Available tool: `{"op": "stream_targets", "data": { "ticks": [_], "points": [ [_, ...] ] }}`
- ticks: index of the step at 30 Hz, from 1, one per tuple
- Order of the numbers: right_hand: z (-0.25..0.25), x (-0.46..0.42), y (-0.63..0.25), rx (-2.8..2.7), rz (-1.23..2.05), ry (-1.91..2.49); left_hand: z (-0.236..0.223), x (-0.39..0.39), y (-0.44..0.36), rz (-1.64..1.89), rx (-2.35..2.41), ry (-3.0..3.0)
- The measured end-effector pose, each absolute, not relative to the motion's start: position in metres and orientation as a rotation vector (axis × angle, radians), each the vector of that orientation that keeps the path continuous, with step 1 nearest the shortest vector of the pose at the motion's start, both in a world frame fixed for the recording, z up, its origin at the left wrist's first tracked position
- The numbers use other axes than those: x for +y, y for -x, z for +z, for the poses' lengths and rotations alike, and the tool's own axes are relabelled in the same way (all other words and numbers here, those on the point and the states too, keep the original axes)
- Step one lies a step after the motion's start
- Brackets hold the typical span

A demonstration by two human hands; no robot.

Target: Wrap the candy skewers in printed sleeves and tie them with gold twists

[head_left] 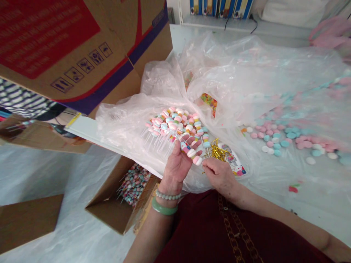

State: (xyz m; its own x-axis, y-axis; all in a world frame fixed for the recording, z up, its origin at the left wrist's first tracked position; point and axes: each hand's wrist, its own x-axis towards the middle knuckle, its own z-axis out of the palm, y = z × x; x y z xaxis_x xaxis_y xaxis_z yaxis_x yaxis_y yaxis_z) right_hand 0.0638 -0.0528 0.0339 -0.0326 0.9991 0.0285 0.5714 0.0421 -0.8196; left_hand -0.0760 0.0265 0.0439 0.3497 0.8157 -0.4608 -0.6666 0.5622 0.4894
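My left hand is closed around a candy skewer of pink, white and yellow pieces, with a small colourful printed label against it. The fingers of my right hand are pinched at the skewer's near end; what they hold is too small to make out, though a bit of gold shows beside them. Just beyond both hands lies a pile of candy skewers with clear sticks pointing left. Gold twist ties rest on printed cards right of the skewer.
Clear plastic sheeting covers much of the table. Loose pastel candies lie to the right. A large cardboard box stands at the left. Below the table edge, an open carton holds many skewers. Blue binders stand behind.
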Motion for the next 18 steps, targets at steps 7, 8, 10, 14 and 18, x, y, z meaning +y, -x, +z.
{"op": "stream_targets", "data": {
  "ticks": [7, 8, 10, 14, 18],
  "points": [
    [0.029, -0.044, -0.067, -1.398, 1.042, 1.622, 0.040, 0.030, 0.082, 0.983, 0.805, -0.278],
    [0.028, -0.043, -0.067, -1.353, 1.086, 1.611, 0.040, 0.029, 0.081, 0.981, 0.808, -0.283],
    [0.027, -0.042, -0.069, -1.297, 1.123, 1.595, 0.040, 0.028, 0.078, 0.977, 0.812, -0.291],
    [0.026, -0.044, -0.072, -1.427, 0.970, 1.648, 0.036, 0.025, 0.071, 1.010, 0.837, -0.361],
    [0.028, -0.047, -0.073, -1.691, 0.777, 1.711, 0.035, 0.022, 0.067, 1.039, 0.890, -0.414]
  ]
}}
